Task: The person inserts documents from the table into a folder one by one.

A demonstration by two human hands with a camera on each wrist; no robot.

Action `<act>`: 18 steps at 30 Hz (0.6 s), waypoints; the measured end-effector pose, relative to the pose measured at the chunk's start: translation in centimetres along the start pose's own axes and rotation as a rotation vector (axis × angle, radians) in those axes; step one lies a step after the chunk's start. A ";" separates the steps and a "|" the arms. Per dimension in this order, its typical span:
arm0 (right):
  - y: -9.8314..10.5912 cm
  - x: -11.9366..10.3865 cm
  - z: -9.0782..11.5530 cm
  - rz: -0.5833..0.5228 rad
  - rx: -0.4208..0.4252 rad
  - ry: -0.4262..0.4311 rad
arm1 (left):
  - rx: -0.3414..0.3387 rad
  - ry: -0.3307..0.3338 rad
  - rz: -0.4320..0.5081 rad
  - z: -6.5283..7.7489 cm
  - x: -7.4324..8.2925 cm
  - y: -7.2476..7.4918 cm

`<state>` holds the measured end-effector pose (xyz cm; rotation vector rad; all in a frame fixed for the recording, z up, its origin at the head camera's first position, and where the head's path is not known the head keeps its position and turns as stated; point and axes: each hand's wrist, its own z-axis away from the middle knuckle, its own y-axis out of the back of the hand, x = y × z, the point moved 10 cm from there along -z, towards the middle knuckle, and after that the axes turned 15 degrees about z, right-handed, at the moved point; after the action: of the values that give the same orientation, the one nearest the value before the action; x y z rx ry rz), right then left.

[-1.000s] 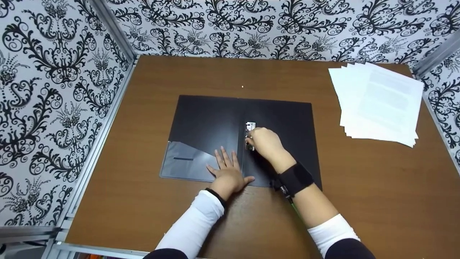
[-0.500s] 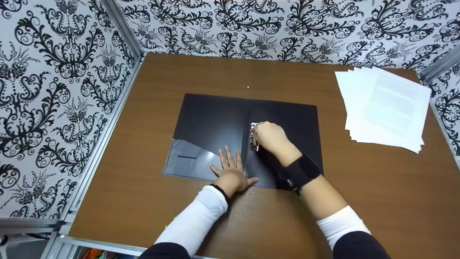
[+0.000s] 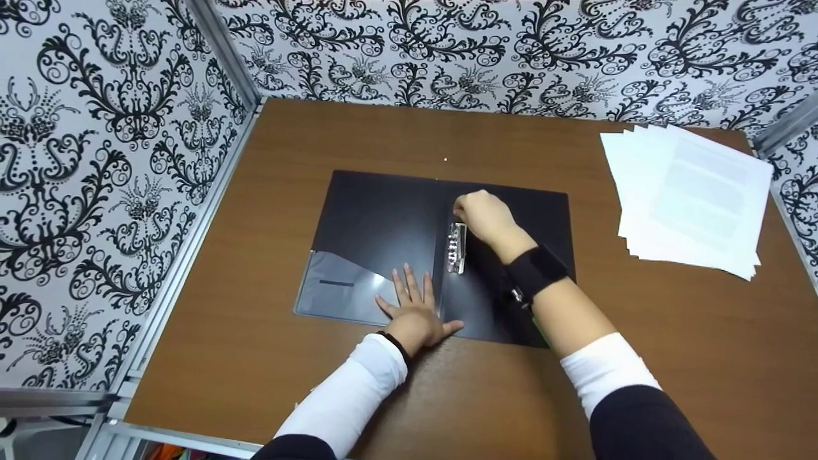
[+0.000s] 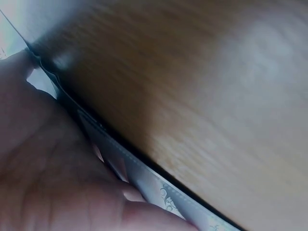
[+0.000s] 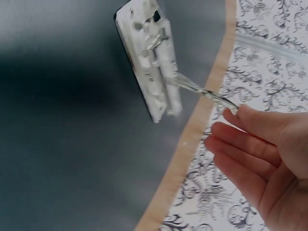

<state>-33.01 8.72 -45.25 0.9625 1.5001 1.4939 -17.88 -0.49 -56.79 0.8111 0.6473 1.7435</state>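
A black folder [image 3: 383, 211] lies spread flat on the brown table, with a clear pocket [image 3: 332, 294] at its lower left. Beside the spine, on its right half, is a metal clip mechanism [image 3: 456, 249]. My left hand [image 3: 416, 316] presses flat near the bottom of the spine, fingers spread. At the upper end of the clip, my right hand [image 3: 486, 217] pinches a thin metal lever [image 5: 207, 92] between thumb and forefinger. The right wrist view shows this lever standing away from the clip's base, the other fingers loosely bent.
Fanned white sheets of paper [image 3: 690, 198] lie at the table's back right. Patterned walls [image 3: 396, 57] stand behind and beside the table. A metal frame edge [image 3: 185, 442] runs along the front left, with colourful things partly visible below it.
My right hand has moved from over the clip to its far end, raising the lever, and more of the clip shows. The left hand stays on the folder. The head view shifted slightly.
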 end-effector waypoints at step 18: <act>-3.5 1.9 -2.5 -0.111 -0.020 -0.096 | 0.025 0.017 -0.026 -1.2 -0.2 -0.9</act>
<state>-36.03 9.45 -48.82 0.9117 1.4431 1.3631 -18.21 -0.42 -58.24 0.8028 0.6890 1.7235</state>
